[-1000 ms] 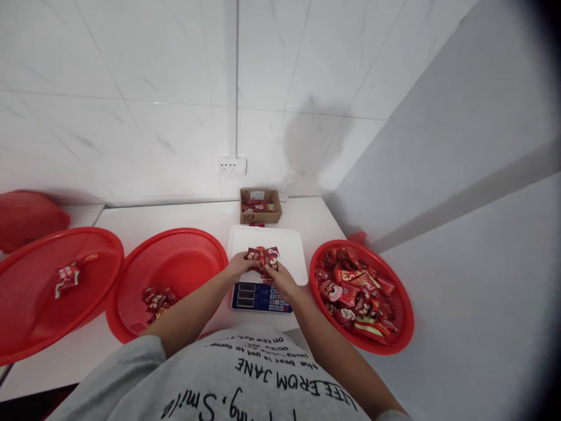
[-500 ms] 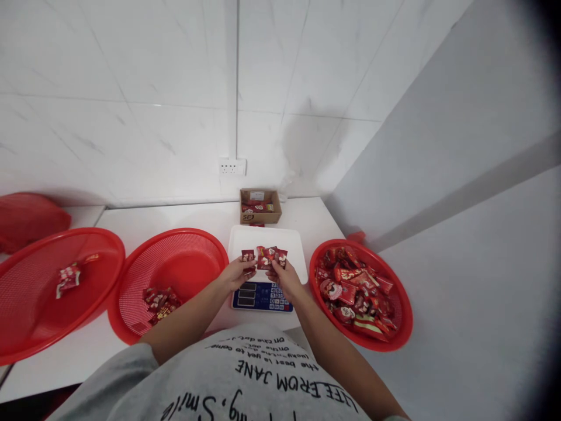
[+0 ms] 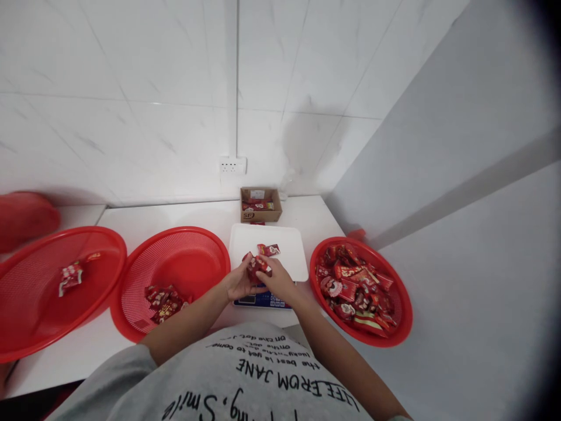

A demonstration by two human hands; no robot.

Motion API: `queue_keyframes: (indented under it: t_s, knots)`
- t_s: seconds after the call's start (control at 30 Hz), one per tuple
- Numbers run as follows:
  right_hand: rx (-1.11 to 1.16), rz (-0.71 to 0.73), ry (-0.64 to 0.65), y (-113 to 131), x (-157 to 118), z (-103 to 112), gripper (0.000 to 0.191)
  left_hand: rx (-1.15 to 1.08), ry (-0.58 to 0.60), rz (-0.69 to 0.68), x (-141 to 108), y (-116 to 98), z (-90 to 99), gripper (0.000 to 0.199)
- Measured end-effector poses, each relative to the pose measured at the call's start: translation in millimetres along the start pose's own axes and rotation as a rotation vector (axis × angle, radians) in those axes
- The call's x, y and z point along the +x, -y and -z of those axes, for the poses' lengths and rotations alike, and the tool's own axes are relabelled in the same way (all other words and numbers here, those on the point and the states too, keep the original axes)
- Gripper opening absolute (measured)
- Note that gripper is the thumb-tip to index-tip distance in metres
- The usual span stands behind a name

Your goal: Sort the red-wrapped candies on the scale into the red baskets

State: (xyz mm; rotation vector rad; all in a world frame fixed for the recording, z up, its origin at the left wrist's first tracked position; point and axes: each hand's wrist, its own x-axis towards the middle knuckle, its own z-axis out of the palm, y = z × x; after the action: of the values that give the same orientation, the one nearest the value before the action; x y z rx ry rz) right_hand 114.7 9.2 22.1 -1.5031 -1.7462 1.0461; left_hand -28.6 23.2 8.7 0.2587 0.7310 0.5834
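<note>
My left hand (image 3: 239,283) and my right hand (image 3: 279,280) are together over the front of a digital scale. Between them they hold several small red snack packets (image 3: 258,266), bunched in a stack, my left palm turned up beside it and my right fingers gripping its other side. One more red packet (image 3: 269,249) lies on the white pan of the scale (image 3: 291,238), just beyond my fingers. The blue keypad (image 3: 263,300) is partly covered by my hands.
At right stands a red basket (image 3: 405,327) full of red snack packets. To the left are another red basket (image 3: 205,237) with several packets and a further red basket (image 3: 103,237) holding a few. Behind the scale is a small cardboard box (image 3: 268,216) containing packets.
The packets spread between my two hands are now gathered into one bunch, nearer to me. A single packet now lies on the scale pan, apart from my hands.
</note>
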Motion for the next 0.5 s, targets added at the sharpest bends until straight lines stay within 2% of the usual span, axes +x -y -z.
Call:
queue_keyframes:
  t_s: [0.13, 0.27, 0.4, 0.5]
  knots:
    - [-0.044, 0.125, 0.038, -1.3, -4.0, -7.9, 0.048, 0.005, -0.074, -0.047, 1.5, -1.2, 7.2, 0.035]
    - [0.013, 0.165, 0.035, 2.8, -8.4, -12.1, 0.051, 0.061, -0.138, -0.085, -5.3, -5.4, 8.3, 0.029]
    - [0.133, 0.090, 0.024, 4.4, -15.3, -5.3, 0.047, 0.115, -0.296, -0.182, -18.5, -18.6, 13.1, 0.025]
    - [0.154, 0.012, -0.075, -6.7, -24.4, 8.5, 0.041, 0.078, -0.436, -0.324, -28.3, -34.4, 33.4, 0.023]
